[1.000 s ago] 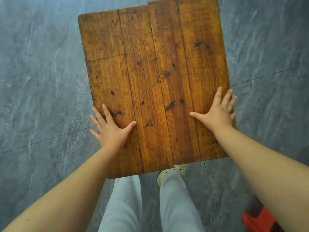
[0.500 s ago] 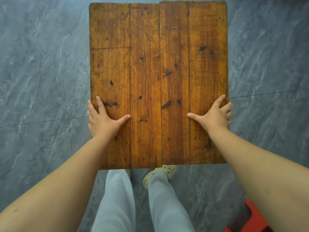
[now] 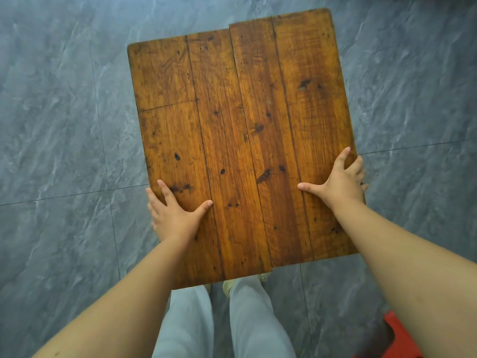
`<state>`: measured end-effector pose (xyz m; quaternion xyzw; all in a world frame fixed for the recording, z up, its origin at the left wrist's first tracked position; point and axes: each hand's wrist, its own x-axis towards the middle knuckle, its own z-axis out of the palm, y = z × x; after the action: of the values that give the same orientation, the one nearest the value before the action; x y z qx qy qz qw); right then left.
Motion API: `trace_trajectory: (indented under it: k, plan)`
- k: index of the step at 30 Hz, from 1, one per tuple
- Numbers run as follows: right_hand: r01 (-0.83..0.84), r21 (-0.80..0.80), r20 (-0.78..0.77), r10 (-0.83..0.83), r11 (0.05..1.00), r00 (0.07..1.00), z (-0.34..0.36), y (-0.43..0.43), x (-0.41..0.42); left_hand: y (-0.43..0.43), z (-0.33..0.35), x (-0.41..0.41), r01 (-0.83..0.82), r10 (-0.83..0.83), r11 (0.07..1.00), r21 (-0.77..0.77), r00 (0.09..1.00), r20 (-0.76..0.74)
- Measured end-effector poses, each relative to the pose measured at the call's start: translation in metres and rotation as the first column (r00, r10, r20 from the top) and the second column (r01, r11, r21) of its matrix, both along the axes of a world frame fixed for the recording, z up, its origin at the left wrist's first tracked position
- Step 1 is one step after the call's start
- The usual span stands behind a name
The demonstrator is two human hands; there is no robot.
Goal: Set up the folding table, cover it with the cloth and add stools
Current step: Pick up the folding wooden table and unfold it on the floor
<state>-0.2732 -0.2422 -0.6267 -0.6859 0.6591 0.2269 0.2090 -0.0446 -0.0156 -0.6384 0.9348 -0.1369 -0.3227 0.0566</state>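
Note:
The folding table (image 3: pixel 242 125) is a brown wooden top of several planks, seen from above, with a seam down its middle where the right half sits slightly farther away than the left. My left hand (image 3: pixel 175 215) grips the table's left edge, thumb on top and fingers curled over the side. My right hand (image 3: pixel 340 182) holds the right edge the same way. The table's legs are hidden beneath the top. No cloth is in view.
Grey marbled floor tiles (image 3: pixel 64 125) surround the table on all sides. My legs in light trousers (image 3: pixel 219 321) stand just behind the near edge. A red stool (image 3: pixel 395 337) peeks in at the bottom right corner, partly behind my right arm.
Both hands slid outward from lying flat on the top to gripping the side edges. The tabletop has turned a little and its two halves are now offset along the seam.

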Motion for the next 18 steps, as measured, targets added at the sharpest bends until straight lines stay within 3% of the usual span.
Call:
trace_trajectory:
  k: [11, 18]
  plan:
    - [0.012, -0.021, -0.033, -0.012, 1.000, 0.999, -0.003, 0.020, -0.003, 0.002, 0.002, 0.035, 0.142, -0.142, 0.990, -0.001, 0.989, -0.026]
    - [0.020, 0.026, -0.049, -0.019, 0.999, 0.999, -0.001, 0.020, 0.006, -0.001, 0.003, 0.041, 0.227, -0.225, 0.967, 0.113, 0.974, -0.028]
